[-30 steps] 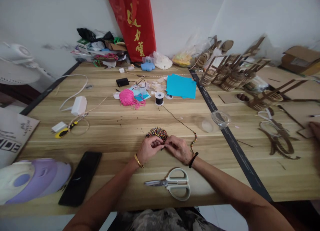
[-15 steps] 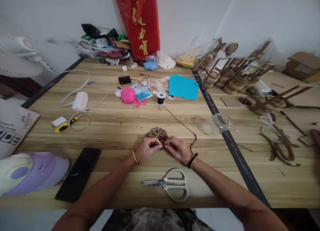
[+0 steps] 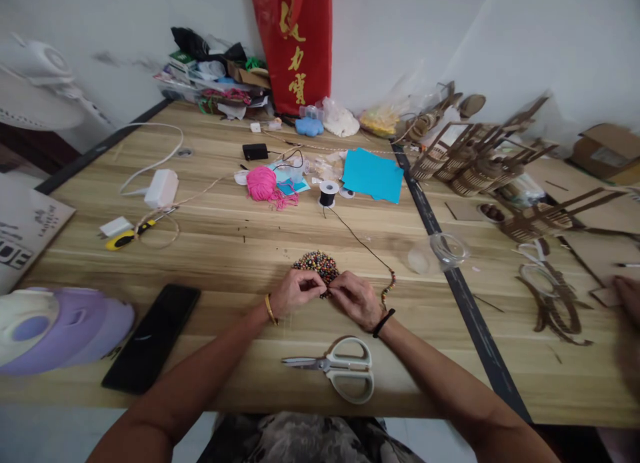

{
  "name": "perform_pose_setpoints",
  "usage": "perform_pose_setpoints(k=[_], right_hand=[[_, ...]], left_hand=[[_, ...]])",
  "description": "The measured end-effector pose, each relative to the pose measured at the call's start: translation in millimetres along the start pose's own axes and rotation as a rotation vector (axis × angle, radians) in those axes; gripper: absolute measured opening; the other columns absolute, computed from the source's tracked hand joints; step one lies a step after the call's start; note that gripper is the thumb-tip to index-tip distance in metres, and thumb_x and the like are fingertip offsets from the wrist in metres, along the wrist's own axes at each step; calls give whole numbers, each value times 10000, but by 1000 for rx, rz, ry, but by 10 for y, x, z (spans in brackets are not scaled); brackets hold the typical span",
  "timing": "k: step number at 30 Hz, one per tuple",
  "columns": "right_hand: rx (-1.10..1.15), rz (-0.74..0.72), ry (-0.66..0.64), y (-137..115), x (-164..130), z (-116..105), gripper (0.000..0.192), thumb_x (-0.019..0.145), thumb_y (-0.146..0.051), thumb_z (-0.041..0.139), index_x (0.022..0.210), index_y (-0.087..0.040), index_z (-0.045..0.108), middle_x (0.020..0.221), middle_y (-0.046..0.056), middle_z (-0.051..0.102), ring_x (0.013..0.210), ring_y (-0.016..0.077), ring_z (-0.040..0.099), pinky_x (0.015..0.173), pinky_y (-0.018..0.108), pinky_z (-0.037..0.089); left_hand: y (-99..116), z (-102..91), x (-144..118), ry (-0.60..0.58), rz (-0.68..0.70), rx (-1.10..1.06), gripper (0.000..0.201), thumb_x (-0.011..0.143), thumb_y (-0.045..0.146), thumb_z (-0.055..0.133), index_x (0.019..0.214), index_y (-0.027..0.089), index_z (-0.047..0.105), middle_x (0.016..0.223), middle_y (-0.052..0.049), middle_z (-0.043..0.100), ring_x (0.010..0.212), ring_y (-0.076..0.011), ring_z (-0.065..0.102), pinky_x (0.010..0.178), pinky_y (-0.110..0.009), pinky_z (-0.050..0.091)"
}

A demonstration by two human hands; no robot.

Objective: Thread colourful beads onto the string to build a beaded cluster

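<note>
The pile of beads [image 3: 316,265] lies on the wooden table [image 3: 240,249], and everything else is placed from it. Just on its near side the left hand [image 3: 296,292] and the right hand [image 3: 358,299] meet, fingertips pinched together at the pile's near edge; what they pinch is too small to make out, though it sits where the black cord [image 3: 357,239] ends. That cord is the long thing here: from the hands it curls around the right hand's outer side, carrying a short run of strung beads [image 3: 388,287] just right of the pile, then runs straight up and to the left, away from the person, to the black spool [image 3: 329,193] standing well beyond the pile. Nearer the person than the pile, past the wrists, lie the scissors [image 3: 336,371], long axis across the table, blades pointing left, close to the table's near edge. Left of the pile bare wood opens as far as the black phone [image 3: 153,336]. Right of the pile a clear plastic cup [image 3: 440,251] lies tipped beside the dark seam [image 3: 450,276] between tabletops. Beyond the pile bare wood stretches to the pink yarn ball [image 3: 263,183].
</note>
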State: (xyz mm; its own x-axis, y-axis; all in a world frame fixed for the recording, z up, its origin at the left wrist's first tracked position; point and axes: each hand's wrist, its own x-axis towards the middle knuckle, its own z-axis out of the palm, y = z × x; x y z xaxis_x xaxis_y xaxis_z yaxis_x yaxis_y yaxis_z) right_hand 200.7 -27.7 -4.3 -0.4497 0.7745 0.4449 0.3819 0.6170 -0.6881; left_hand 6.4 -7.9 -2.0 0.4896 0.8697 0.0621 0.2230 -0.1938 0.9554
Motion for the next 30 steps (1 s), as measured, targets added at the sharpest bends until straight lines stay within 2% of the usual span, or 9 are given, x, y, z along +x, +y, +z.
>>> perform_pose_setpoints(k=[7, 11, 15, 21, 30], right_hand=[[16, 52, -8, 4, 6, -22, 139, 934, -257, 472, 886, -192, 585, 854, 64, 595, 803, 166, 568, 714, 301, 482], [21, 67, 2, 40, -5, -25, 124, 927, -248, 483, 882, -198, 588, 851, 62, 594, 805, 172, 563, 715, 310, 480], [28, 77, 18, 57, -10, -7, 111, 916, -248, 507, 856, -193, 583, 802, 46, 600, 761, 162, 561, 684, 289, 475], [-6, 109, 18, 72, -13, 4, 123, 912, -258, 513, 828, -186, 569, 768, 32, 586, 723, 150, 546, 656, 270, 463], [-12, 102, 5, 84, -23, 9, 125, 911, -240, 506, 817, -182, 565, 760, 28, 578, 708, 143, 538, 643, 255, 447]], left_hand=[[-5, -35, -8, 52, -17, -16, 142, 736, 242, 641, 692, 107, 652, 637, -28, 640, 580, -103, 542, 555, -194, 421], [-20, -61, 1, 29, 2, 12, 115, 731, 227, 647, 699, 118, 657, 660, -31, 653, 575, -103, 544, 554, -198, 419], [-25, -79, 4, -40, 93, 159, 85, 739, 204, 634, 696, 136, 660, 614, -10, 612, 536, -94, 488, 521, -197, 375], [28, -121, -10, -142, 268, 407, 61, 729, 124, 619, 698, 166, 650, 663, -19, 608, 635, -130, 527, 641, -239, 395], [7, -157, -30, -207, 323, 670, 66, 746, 128, 627, 687, 158, 620, 692, -26, 606, 674, -153, 538, 642, -251, 372]])
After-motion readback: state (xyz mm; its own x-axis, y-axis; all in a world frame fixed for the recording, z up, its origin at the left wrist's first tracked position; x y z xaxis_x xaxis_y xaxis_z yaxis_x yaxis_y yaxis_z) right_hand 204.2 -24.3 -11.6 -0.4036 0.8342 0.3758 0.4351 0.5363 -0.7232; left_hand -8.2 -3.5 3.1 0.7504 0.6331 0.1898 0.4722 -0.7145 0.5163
